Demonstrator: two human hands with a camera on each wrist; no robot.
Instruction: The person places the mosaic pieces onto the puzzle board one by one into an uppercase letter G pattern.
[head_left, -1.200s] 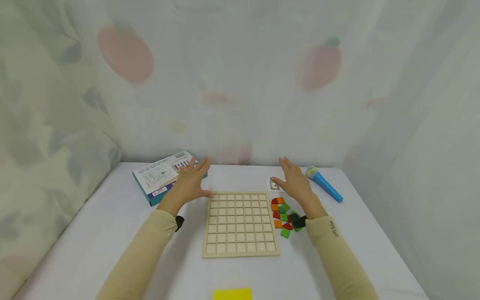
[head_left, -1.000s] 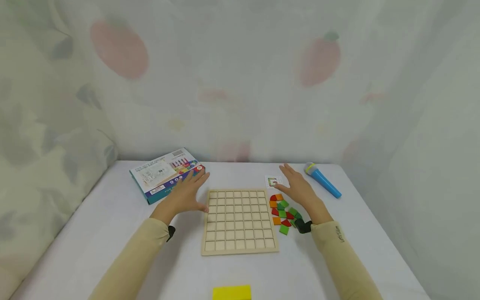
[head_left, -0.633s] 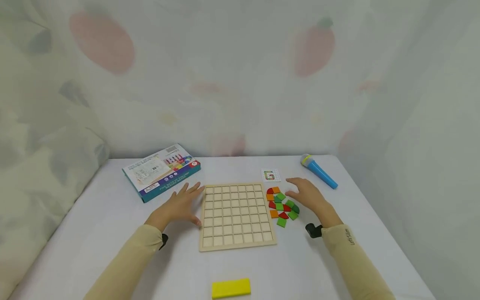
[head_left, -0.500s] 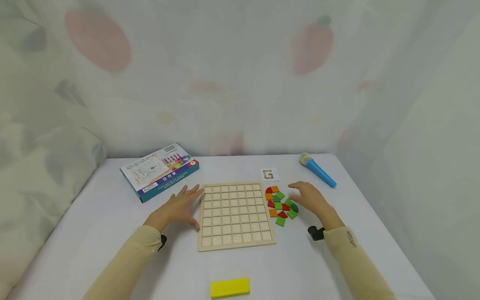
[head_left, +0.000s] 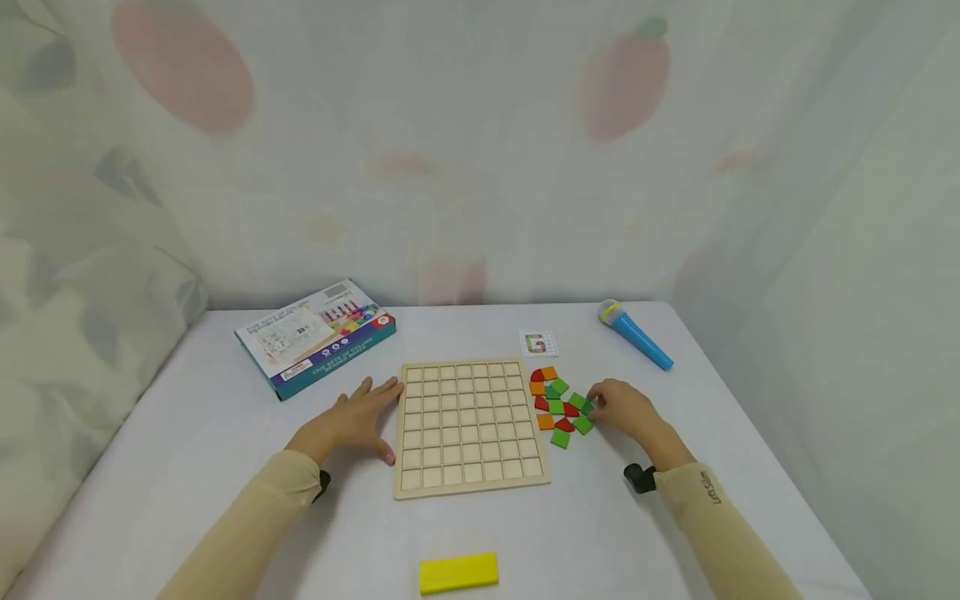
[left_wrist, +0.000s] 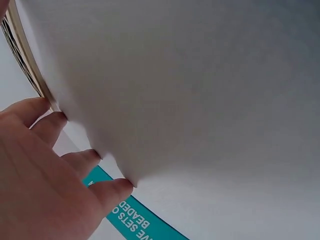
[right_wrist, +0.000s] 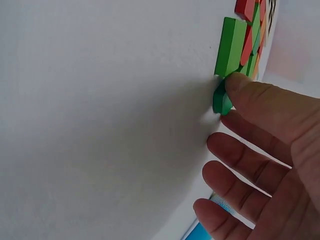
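Observation:
A wooden grid board [head_left: 471, 430] lies flat at the middle of the table, its square cells bare. Spread fingers of my left hand [head_left: 347, 423] rest at the board's left edge, index fingertip and thumb close against it; the left wrist view shows the hand [left_wrist: 45, 175] with fingertips down on the white cloth. To the right of the board lie several red, orange and green tiles [head_left: 556, 407]. My right hand [head_left: 630, 412] is at their right side. In the right wrist view, thumb and index finger pinch a dark green tile [right_wrist: 218, 100] with a rounded side, beside a light green tile [right_wrist: 231, 47].
A small pattern card [head_left: 538, 343] lies behind the tiles. A blue toy microphone [head_left: 641, 340] is at the back right, and a flat printed box [head_left: 318, 337] at the back left. Near the front sits a yellow block [head_left: 458, 573]. Cloth curtains surround the table.
Both hands have come down and toward me, the left to the board's left edge. My right hand has moved to the tiles' right side and taken hold of the dark green tile. The view has tilted down.

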